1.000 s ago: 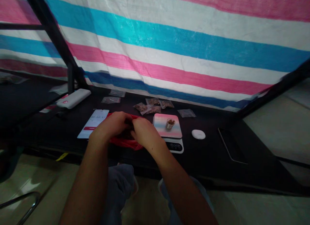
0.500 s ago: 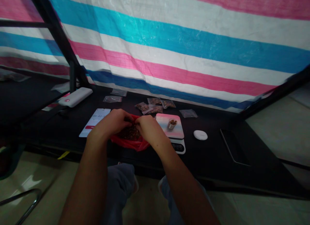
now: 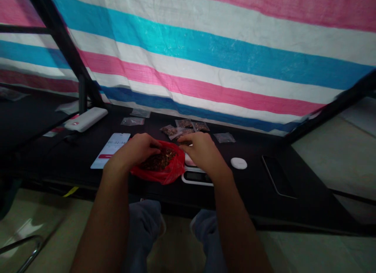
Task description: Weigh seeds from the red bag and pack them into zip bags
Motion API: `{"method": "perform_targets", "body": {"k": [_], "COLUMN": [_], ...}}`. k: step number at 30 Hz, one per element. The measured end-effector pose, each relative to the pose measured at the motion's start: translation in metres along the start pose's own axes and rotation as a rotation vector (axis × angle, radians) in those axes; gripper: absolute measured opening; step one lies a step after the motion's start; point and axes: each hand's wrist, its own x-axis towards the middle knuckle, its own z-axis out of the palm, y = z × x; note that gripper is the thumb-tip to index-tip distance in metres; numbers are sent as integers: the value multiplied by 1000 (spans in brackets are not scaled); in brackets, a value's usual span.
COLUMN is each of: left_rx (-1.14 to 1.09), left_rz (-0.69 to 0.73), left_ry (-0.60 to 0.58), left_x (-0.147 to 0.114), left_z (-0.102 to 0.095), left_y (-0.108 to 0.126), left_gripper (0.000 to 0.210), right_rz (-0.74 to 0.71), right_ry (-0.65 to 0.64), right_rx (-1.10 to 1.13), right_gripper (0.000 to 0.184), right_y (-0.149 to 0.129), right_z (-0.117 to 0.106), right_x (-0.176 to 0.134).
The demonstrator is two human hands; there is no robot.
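A red plastic bag (image 3: 176, 169) full of small brown dried bits (image 3: 160, 160) lies spread open on the black table. My left hand (image 3: 142, 149) reaches over its left rim, fingers curled together just above the bits; whatever they hold is hidden. To the right, my right hand (image 3: 202, 149) is over the kitchen scale (image 3: 196, 178), thumb and fingers drawn into a pinch, and anything between them is too small to make out. This hand covers most of the weighing plate, and the small cup there is hidden behind it.
Several filled clear sachets (image 3: 184, 132) lie behind the bag. Flat clear sachets (image 3: 133, 121) are at the back left and another sachet (image 3: 225, 137) at the right. A lit phone (image 3: 110, 150), a white power bank (image 3: 86, 119), a white case (image 3: 239, 163) and a dark phone (image 3: 277, 177) lie around.
My right hand has left the red bag and moved right, over the scale, covering the cup. My left hand stays at the bag. More of the brown bits now show.
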Motion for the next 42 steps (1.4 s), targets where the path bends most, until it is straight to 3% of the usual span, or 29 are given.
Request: {"method": "perform_targets", "body": {"k": [4,8,13,23,42], "left_rx": [18,23,15,-32,-42], "left_rz": [-33,-35,-31,-7,23], "left_ry": [-10,-10,-15,-24,-3], "left_x": [-2,-2,3,5,4], "left_z": [0,0,2,5,4], "left_y": [4,8,9,8,12], "left_gripper": [36,38,33,34,31], "right_rz": [168,258,228,169,160], "right_ry": [68,78,12,-50,-50], "right_rx": [-24,-110,-159,-167,-189], "right_gripper": [25,23,17,24,17], "right_y": [13,23,29,35,39], "right_z": [-39,-56,-55,-49,-47], "right_x": [-15,-26,-25,-20,-18]}}
